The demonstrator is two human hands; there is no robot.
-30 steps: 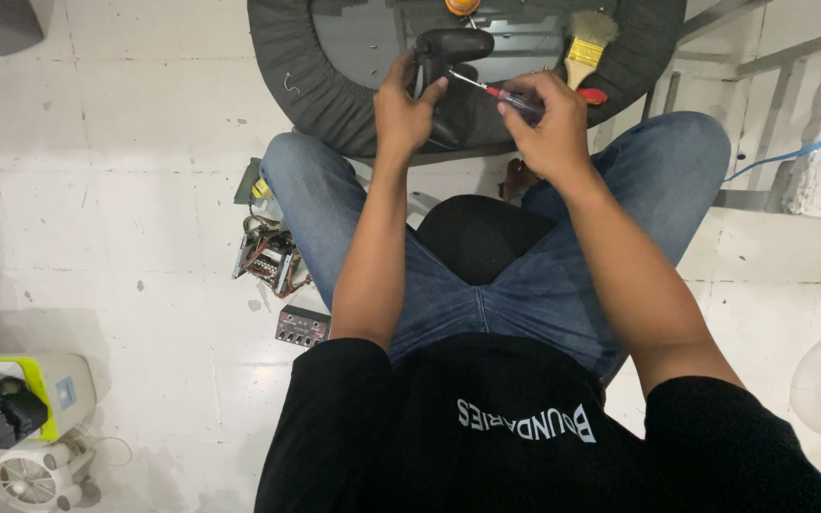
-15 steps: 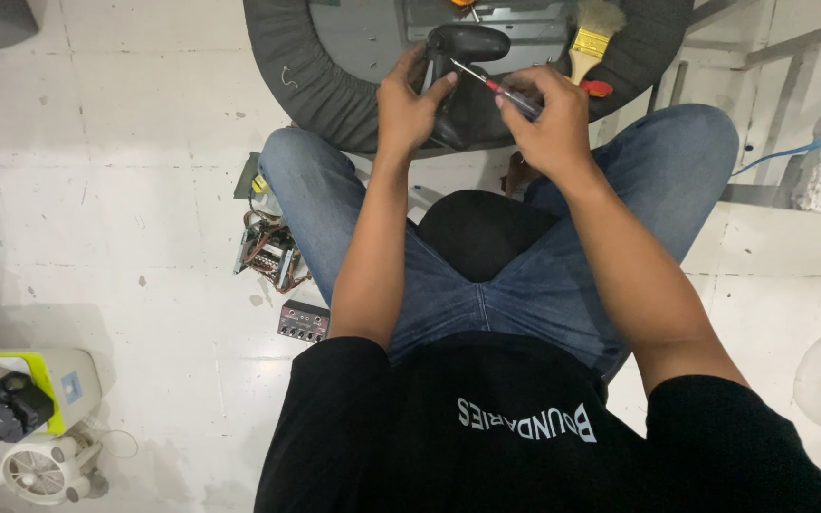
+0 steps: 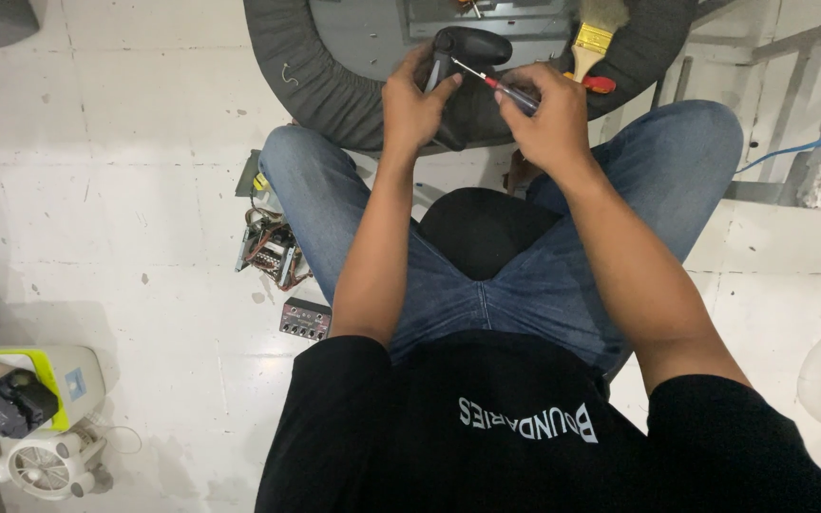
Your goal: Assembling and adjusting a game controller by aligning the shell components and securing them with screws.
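Head view, the only one: we sit on a dark stool [image 3: 482,228] in blue jeans and a black shirt, knees spread, and take the round grey tray [image 3: 315,76] at the top as our landmark. Our left hand [image 3: 412,106] sits at the near rim of the tray, fingers curled tight around a black game controller [image 3: 467,49], which is held up just over the tray's near edge. Our right hand [image 3: 548,119] is beside it, to the right along the same rim, closed on the red-and-black handle of a small screwdriver [image 3: 501,87]; its thin shaft slants up-left and the tip meets the controller body, exact contact spot too small to tell. A paintbrush [image 3: 593,33] with a yellow ferrule lies inside the tray on its right side, bristles pointing away from us, just past the right hand. Below the tray to the left, on the white tiled floor [image 3: 125,190], a bare circuit assembly with wires [image 3: 273,249] lies next to our left knee, and a small dark board with connectors [image 3: 305,319] a bit closer to us. Far below-left of the tray, a white-and-green box [image 3: 73,375] holds a black device [image 3: 11,401], with a small white fan [image 3: 40,465] right under it.
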